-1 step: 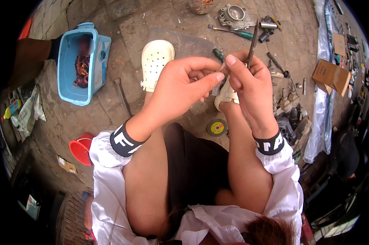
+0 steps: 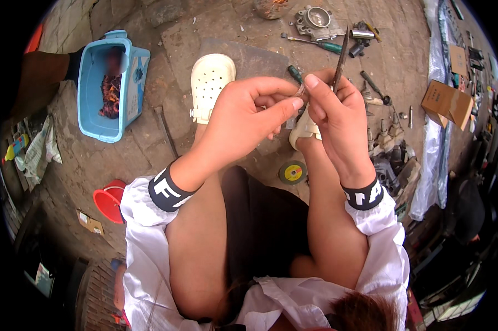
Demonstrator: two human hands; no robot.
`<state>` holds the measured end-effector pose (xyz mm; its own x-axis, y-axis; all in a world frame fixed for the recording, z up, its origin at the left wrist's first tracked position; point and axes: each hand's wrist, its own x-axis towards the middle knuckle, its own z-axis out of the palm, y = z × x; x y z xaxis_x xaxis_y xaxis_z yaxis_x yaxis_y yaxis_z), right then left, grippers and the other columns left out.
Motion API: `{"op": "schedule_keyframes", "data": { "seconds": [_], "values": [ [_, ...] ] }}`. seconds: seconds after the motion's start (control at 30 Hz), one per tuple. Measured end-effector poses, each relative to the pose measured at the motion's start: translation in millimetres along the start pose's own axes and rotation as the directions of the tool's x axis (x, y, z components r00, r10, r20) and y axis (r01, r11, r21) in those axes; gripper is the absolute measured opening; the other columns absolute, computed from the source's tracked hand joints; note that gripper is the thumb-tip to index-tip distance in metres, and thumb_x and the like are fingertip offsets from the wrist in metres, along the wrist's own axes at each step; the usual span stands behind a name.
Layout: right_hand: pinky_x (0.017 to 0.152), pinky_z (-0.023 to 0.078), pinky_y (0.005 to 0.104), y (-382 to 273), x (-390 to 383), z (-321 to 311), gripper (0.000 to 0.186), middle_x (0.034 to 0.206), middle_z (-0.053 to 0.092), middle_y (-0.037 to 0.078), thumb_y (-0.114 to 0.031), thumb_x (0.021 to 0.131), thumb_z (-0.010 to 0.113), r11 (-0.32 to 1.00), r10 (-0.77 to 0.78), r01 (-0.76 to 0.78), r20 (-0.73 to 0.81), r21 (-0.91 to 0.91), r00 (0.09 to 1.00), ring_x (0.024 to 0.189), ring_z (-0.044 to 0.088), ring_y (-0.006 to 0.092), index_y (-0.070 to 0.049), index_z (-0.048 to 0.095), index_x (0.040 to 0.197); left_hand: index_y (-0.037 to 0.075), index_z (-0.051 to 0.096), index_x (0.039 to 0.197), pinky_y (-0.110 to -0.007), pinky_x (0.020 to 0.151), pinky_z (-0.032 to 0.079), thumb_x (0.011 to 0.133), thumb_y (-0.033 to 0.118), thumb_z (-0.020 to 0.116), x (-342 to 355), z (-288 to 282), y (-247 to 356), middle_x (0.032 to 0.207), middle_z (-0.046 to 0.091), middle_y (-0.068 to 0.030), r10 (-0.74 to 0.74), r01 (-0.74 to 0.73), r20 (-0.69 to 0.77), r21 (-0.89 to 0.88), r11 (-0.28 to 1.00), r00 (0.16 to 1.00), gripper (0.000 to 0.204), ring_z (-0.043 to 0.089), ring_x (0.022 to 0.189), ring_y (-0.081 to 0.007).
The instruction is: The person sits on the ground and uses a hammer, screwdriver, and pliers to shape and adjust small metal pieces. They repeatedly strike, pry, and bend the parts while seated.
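Note:
In front of my knees, both hands meet with their fingertips close together. My left hand (image 2: 243, 113) is closed in a pinch on a small pale piece (image 2: 300, 91), mostly covered by the fingers. A thin, dark, tapering tool (image 2: 342, 55) rises from my right hand (image 2: 337, 107), its point upward. The right fingers are wrapped round its lower end, and I cannot tell whether it is a file or a blade. The right thumb and forefinger tips are beside the small piece. Behind the hands, a green-handled screwdriver (image 2: 294, 72) lies on the ground.
A blue basin (image 2: 83, 105) stands at the left, a person's arm (image 2: 42, 83) beside it. A red bucket (image 2: 106, 205) is nearer. A grinding disc (image 2: 293, 172) lies between my feet. Metal parts (image 2: 389, 138) and a cardboard box (image 2: 446, 103) are at the right; a housing (image 2: 318, 19) lies farther back.

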<state>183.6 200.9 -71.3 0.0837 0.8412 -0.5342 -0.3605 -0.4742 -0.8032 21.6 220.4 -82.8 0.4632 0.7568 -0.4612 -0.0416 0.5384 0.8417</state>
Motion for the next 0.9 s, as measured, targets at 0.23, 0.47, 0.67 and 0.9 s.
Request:
{"op": "schedule_keyframes", "data": {
  "seconds": [0.23, 0.47, 0.67, 0.9],
  "values": [
    [0.046, 0.028, 0.0173, 3, -5, 7, 0.014, 0.067, 0.057, -0.002, -0.015, 0.088, 0.064, 1.0, -0.014, 0.014, -0.009, -0.001, 1.0, 0.052, 0.039, 0.0005, -0.001, 0.059, 0.091, 0.0, 0.067, 0.094, -0.018, 0.048, 0.039, 0.088, 0.011, 0.062, -1, 1, 4, 0.069, 0.061, 0.0015, -0.017, 0.017, -0.037, 0.016, 1.0, 0.999, 0.013, 0.049, 0.057, -0.0022],
    [0.052, 0.033, 0.0212, 2, -10, -19, 0.023, 0.064, 0.052, -0.001, -0.02, 0.095, 0.054, 0.84, -0.285, 0.309, 0.122, -0.447, 0.951, 0.057, 0.039, 0.0051, 0.001, 0.062, 0.088, -0.001, 0.067, 0.087, -0.018, 0.039, 0.028, 0.089, 0.007, 0.056, -3, -6, 11, 0.061, 0.053, 0.0017, 0.009, -0.019, -0.085, -0.124, 0.992, 0.996, 0.015, 0.04, 0.044, -0.002],
    [0.054, 0.04, 0.0238, 10, -12, -31, 0.02, 0.062, 0.053, 0.003, -0.018, 0.091, 0.06, 0.681, -0.257, 0.344, 0.229, -0.647, 0.939, 0.058, 0.046, 0.0081, 0.001, 0.065, 0.086, -0.002, 0.067, 0.085, -0.017, 0.039, 0.027, 0.089, 0.007, 0.055, -4, -8, 11, 0.06, 0.052, 0.0017, 0.027, -0.041, -0.104, -0.134, 0.99, 0.994, 0.015, 0.039, 0.043, -0.0014],
    [0.054, 0.041, 0.0242, 6, -13, -27, 0.021, 0.062, 0.057, 0.003, -0.019, 0.089, 0.063, 0.698, -0.19, 0.266, 0.186, -0.665, 0.964, 0.058, 0.048, 0.0085, 0.001, 0.067, 0.087, -0.001, 0.067, 0.084, -0.017, 0.039, 0.028, 0.088, 0.006, 0.056, -5, -10, 8, 0.06, 0.053, 0.0019, 0.056, -0.06, -0.117, -0.028, 0.998, 0.992, 0.014, 0.04, 0.043, -0.0007]
  ]
}}
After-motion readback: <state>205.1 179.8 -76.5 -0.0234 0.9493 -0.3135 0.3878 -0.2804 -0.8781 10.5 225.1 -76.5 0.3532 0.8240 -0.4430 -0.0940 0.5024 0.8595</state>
